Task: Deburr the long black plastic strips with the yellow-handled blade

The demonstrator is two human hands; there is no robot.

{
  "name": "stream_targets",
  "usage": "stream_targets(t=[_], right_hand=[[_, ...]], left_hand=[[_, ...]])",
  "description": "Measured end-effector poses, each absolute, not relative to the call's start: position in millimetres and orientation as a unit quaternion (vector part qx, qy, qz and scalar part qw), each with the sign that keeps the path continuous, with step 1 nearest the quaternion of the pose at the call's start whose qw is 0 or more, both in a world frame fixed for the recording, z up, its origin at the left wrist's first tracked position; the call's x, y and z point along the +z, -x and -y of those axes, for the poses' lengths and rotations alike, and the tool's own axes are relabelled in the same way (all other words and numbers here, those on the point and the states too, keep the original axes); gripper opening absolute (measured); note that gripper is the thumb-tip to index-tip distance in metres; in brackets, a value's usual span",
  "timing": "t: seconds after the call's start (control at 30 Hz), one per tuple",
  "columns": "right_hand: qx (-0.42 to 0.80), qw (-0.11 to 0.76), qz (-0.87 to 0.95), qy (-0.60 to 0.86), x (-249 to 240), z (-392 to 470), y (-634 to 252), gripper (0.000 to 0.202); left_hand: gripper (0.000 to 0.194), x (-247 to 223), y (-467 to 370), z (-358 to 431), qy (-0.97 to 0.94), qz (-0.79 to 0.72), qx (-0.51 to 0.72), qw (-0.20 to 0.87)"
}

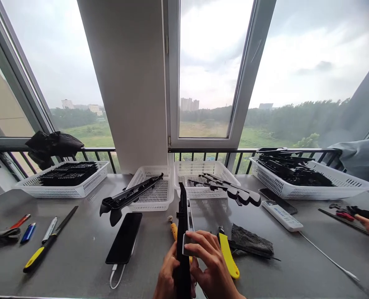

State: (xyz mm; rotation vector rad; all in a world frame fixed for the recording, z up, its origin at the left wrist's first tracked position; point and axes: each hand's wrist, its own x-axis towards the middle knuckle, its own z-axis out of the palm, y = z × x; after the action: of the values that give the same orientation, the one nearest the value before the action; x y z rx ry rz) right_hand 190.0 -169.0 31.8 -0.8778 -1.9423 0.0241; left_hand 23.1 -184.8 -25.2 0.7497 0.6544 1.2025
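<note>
Our left hand [168, 270] grips a long black plastic strip [182, 224] toward twelve o'clock, seemingly steadying it, while our right hand [211, 261] pinches a flat pale piece [185, 246].

A matt black plastic strip [182, 214] stands out to me against the smooth, dully gleaming metal counter [84, 249]. Along its far edge I see perforated white plastic baskets [150, 206]; toward its left edge, a glossy blue plastic lighter [28, 233]; nearer its right edge, a rough grey cloth-like piece [251, 239].
</note>
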Motion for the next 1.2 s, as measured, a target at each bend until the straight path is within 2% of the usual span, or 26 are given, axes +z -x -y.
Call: stream_targets(t=[0.1,0.2,0.23,0.3,0.4,0.53,0.7,1.03,1.2], right_hand=[[0.071,0.489,0.79,0.362,28,168,-190,0.038],[0.25,0.552,0.671,0.427,28,166,-194,0.03],[0.323,0.577,0.598,0.453,28,165,-196,0.04],[0.465,0.565,0.483,0.48,29,162,-200,0.065],[0.568,0.49,0.47,0.465,30,159,-205,0.071],[0.571,0.459,0.501,0.461,35,155,-208,0.062],[0.589,0.439,0.509,0.448,38,151,-209,0.062],[0.597,0.444,0.505,0.438,28,152,-200,0.062],[0.513,0.497,0.501,0.488,29,154,-185,0.065]], left_hand=[[0.038,-20,-25,184,-0.331,-0.318,0.549,0.699],[0.041,-14,-31,183,-0.314,-0.332,0.541,0.706],[0.044,-12,-33,183,-0.326,-0.334,0.536,0.704],[0.048,-8,-35,184,-0.357,-0.336,0.526,0.695],[0.051,-4,-34,185,-0.369,-0.356,0.525,0.679],[0.048,-4,-33,186,-0.384,-0.35,0.504,0.69],[0.057,-9,-34,184,-0.396,-0.326,0.497,0.7],[0.053,-18,-35,184,-0.371,-0.343,0.508,0.697],[0.062,-13,-36,186,-0.333,-0.354,0.507,0.712]])
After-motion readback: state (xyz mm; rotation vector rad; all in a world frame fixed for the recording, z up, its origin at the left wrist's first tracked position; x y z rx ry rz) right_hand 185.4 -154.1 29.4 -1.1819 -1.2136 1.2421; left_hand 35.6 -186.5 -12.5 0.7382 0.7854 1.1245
